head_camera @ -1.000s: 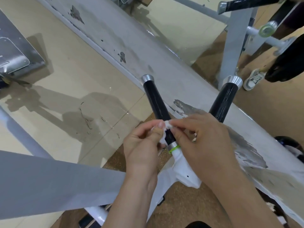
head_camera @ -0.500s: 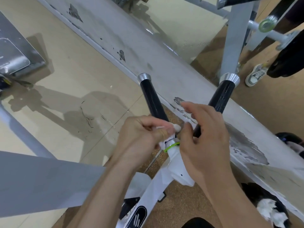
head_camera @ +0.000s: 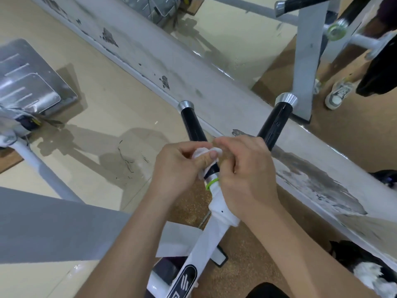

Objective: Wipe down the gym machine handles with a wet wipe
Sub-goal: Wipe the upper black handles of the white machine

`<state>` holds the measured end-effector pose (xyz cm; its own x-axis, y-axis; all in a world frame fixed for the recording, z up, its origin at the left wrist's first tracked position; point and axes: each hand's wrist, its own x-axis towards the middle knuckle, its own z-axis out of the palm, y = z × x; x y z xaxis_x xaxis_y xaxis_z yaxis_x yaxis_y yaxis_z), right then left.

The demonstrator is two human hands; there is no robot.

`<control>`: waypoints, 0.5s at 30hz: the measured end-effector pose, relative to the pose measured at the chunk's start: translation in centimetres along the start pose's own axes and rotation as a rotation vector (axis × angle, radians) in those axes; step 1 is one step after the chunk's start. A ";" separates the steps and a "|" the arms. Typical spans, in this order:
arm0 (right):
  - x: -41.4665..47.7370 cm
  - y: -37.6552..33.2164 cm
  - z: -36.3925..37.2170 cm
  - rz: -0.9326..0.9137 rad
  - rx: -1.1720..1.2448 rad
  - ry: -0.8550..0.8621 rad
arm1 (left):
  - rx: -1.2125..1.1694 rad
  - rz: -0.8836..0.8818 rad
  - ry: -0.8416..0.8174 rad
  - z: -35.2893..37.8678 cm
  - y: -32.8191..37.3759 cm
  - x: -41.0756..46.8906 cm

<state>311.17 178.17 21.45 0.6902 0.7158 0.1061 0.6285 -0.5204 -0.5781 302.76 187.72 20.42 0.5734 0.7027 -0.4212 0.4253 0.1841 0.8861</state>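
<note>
Right, working low on the left handle, just above the green ring. Clamping the wet wipe round the black grip with a curled left hand, thumb on top; pinching its other side with the bent fingers of the right hand. Best to hold it wrapped snug, twist, then slide up towards the chrome cap. Plenty of bare grip above to run along. Tighter on the far side, though: white beam behind, right handle just beside those knuckles, not yet wiped by the look of it.
</note>
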 end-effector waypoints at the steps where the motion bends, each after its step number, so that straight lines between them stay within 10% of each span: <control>1: 0.0 0.0 0.0 -0.006 -0.008 0.003 | 0.052 0.005 0.027 0.3 0.3 0.3; 5: -0.1 0.1 0.0 0.001 0.065 0.074 | 0.672 0.197 0.052 2.0 2.3 0.5; 10: -0.6 0.3 -0.7 0.021 0.218 0.117 | 0.431 0.025 -0.238 0.0 3.2 -0.3; 15: -0.8 0.4 -0.9 0.000 0.206 0.136 | 0.640 0.120 -0.008 1.4 2.9 1.7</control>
<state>311.21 176.95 21.85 0.7409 0.6391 0.2064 0.5520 -0.4045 -0.7292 305.96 188.50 22.03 0.6472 0.6872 -0.3299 0.6894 -0.3431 0.6379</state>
